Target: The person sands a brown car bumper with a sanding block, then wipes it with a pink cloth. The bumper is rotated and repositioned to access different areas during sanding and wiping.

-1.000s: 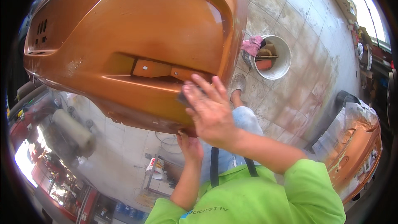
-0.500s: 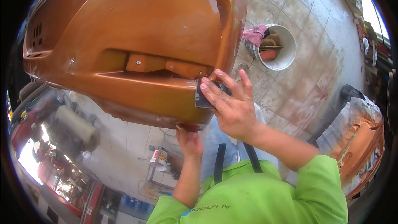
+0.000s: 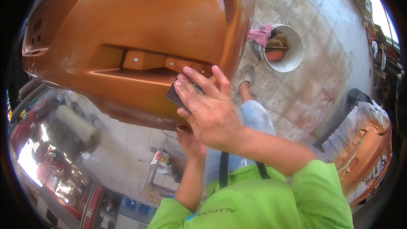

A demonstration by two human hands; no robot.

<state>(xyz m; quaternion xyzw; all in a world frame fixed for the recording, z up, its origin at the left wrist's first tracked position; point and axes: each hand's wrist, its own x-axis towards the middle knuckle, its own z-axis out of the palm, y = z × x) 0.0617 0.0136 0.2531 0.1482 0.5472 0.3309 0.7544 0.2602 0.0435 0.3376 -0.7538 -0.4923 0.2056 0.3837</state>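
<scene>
A glossy orange-bronze car bumper (image 3: pixel 157 21) fills the upper left, with a recessed slot holding two bracket tabs. Against the face just below the slot's right end, my right hand (image 3: pixel 214 114) presses a piece of dark sandpaper (image 3: pixel 171 96). Its fingers lie over the sheet, hiding most of it; only the left corner shows. The knuckles look wet and smeared with pale residue. Lower down, my left hand (image 3: pixel 191 145) grips the bumper's bottom edge, its fingertips partly hidden by my right hand and the rim.
A white bucket (image 3: pixel 296 51) with a pink cloth (image 3: pixel 261 34) over its rim stands on the smeared tile floor (image 3: pixel 296 89). Another orange bumper part (image 3: pixel 366 157), partly covered with paper, lies at the right. A low metal-framed stand (image 3: pixel 157 174) is below my left hand.
My right hand has slid left along the bumper with the sandpaper, which is now tilted. My left hand keeps its place at the bottom edge. A foot and leg now show below the bucket.
</scene>
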